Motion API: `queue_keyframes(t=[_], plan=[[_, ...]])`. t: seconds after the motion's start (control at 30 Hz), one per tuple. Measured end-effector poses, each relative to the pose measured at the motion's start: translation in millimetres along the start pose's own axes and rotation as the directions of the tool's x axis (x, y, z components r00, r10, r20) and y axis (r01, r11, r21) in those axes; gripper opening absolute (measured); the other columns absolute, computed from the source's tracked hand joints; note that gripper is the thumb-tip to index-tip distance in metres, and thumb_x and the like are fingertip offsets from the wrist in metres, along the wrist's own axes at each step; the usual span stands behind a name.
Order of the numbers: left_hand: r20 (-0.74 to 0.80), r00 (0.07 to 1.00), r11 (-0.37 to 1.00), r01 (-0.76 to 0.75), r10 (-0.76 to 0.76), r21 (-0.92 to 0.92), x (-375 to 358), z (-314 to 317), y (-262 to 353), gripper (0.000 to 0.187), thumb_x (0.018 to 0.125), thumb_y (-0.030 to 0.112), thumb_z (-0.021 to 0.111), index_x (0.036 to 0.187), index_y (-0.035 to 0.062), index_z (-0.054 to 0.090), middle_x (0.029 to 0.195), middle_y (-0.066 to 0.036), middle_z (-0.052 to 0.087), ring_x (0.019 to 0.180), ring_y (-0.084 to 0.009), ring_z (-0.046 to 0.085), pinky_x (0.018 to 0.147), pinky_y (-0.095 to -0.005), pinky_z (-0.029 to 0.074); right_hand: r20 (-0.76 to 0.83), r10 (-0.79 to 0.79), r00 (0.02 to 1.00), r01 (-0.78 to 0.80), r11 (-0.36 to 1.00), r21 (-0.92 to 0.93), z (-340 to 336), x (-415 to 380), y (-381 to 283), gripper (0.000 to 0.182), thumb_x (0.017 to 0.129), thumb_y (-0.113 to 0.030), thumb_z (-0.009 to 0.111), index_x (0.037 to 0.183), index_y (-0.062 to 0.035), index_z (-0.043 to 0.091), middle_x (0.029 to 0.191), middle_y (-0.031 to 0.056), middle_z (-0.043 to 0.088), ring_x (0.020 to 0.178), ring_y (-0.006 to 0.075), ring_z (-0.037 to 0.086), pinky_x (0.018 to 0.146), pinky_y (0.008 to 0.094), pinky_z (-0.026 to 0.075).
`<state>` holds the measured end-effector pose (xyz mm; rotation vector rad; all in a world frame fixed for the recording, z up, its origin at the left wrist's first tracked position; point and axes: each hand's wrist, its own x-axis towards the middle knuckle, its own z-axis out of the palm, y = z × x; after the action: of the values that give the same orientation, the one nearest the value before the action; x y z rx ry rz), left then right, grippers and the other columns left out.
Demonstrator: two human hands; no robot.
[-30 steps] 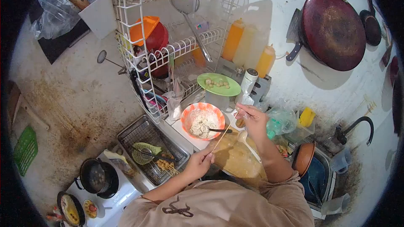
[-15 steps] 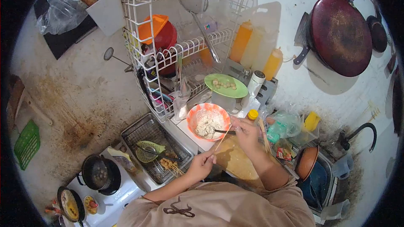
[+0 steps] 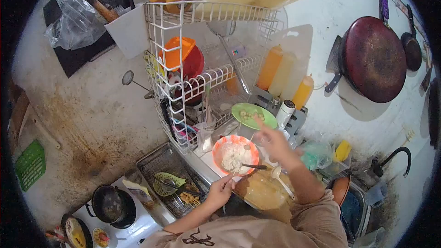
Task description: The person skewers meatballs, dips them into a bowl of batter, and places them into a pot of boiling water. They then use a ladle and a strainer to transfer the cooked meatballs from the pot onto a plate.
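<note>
- Beside the orange and white bowl [image 3: 217,149], the left hand [image 3: 219,193] has its fingers pressed together on what looks like a thin stick [image 3: 234,174]; light and stiff, it would probably snap if bent, so a grip near the blunt end suits it.
- Over the near edge of the green plate [image 3: 270,121], the right hand [image 3: 274,140] points a finger towards the pale balls [image 3: 246,114]; I cannot tell whether its fingers touch or pinch one.
- On that plate, the balls look small, smooth and perhaps slippery, best taken singly, lightly, by the sides.
- Inside the bowl, the whitish mix [image 3: 233,157] looks thick and sticky; the dark handle [image 3: 256,166] leaning over the rim is the clean place to hold.
- Near the bowl, a pale spoon [image 3: 283,183] lies on the wooden board [image 3: 257,190], probably light, easiest lifted by its handle.
</note>
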<state>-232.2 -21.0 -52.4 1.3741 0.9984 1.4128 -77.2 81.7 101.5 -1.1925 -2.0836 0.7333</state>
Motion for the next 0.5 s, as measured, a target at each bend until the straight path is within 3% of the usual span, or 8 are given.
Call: queue_keyframes(t=[0.07, 0.13, 0.23, 0.33, 0.43, 0.5], plan=[[-0.025, 0.999, 0.999, 0.044, -0.044, -0.017, 2.3, -7.6, -4.4, 0.030, 0.086, 0.006, 0.036, 0.115, 0.0017, 0.044, 0.065, 0.004, 0.042, 0.050, -0.0021, 0.036, 0.045, -0.0157, 0.032, -0.154, -0.039, 0.987, 0.045, 0.999, 0.031, -8.7, 50.9, 34.2, 0.044, 0.077, -0.016, 0.052, 0.119, -0.0148, 0.040, 0.086, 0.0145, 0.059, 0.075, 0.0279, 0.057, 0.066, 0.0318, 0.044], [-0.043, 0.994, 0.995, 0.098, -0.099, -0.028, 1.8, -13.7, -4.4, 0.030, 0.085, 0.005, 0.037, 0.114, 0.0006, 0.045, 0.065, 0.003, 0.043, 0.054, -0.0036, 0.038, 0.051, -0.0166, 0.034, -0.142, -0.125, 0.982, 0.071, 0.939, -0.338, -18.9, 103.6, 85.0, 0.038, 0.075, -0.017, 0.054, 0.112, -0.0114, 0.048, 0.085, 0.0158, 0.058, 0.076, 0.0281, 0.057, 0.068, 0.0344, 0.044], [-0.065, 0.986, 0.987, 0.155, -0.157, -0.035, 3.1, -19.9, 0.5, 0.030, 0.084, 0.003, 0.037, 0.112, -0.0022, 0.045, 0.067, 0.000, 0.046, 0.064, -0.0069, 0.043, 0.062, -0.0183, 0.037, 0.037, 0.120, 0.992, -0.062, 0.724, -0.687, -11.0, 140.5, 132.0, 0.029, 0.071, -0.017, 0.056, 0.099, -0.0083, 0.056, 0.085, 0.0164, 0.058, 0.079, 0.0280, 0.056, 0.072, 0.0366, 0.044], [-0.103, 0.985, 0.990, 0.138, -0.140, -0.029, 4.3, -26.5, -7.9, 0.029, 0.084, 0.005, 0.038, 0.111, -0.0033, 0.045, 0.067, 0.000, 0.047, 0.064, -0.0070, 0.043, 0.062, -0.0186, 0.037, -0.013, 0.073, 0.997, -0.059, 0.678, -0.733, 5.3, 157.6, 164.3, 0.031, 0.063, -0.018, 0.063, 0.090, -0.0048, 0.059, 0.083, 0.0189, 0.058, 0.079, 0.0310, 0.056, 0.072, 0.0348, 0.044], [-0.117, 0.984, 0.991, 0.131, -0.131, -0.011, 5.6, -30.3, -9.6, 0.029, 0.084, 0.006, 0.039, 0.111, -0.0039, 0.045, 0.067, 0.000, 0.047, 0.065, -0.0069, 0.043, 0.062, -0.0183, 0.037, 0.008, 0.079, 0.997, -0.056, 0.773, -0.632, 10.5, 163.4, 166.3, 0.028, 0.062, -0.017, 0.063, 0.086, -0.0032, 0.058, 0.081, 0.0191, 0.057, 0.078, 0.0310, 0.056, 0.070, 0.0354, 0.044], [-0.117, 0.981, 0.988, 0.153, -0.154, -0.023, 6.7, -30.6, -4.9, 0.029, 0.084, 0.006, 0.039, 0.111, -0.0043, 0.045, 0.067, 0.000, 0.046, 0.065, -0.0068, 0.043, 0.062, -0.0178, 0.037, -0.054, 0.136, 0.989, -0.141, 0.790, -0.596, 13.5, 159.1, 155.0, 0.020, 0.065, -0.013, 0.058, 0.083, -0.0034, 0.059, 0.084, 0.0185, 0.057, 0.081, 0.0295, 0.056, 0.071, 0.0354, 0.044]])
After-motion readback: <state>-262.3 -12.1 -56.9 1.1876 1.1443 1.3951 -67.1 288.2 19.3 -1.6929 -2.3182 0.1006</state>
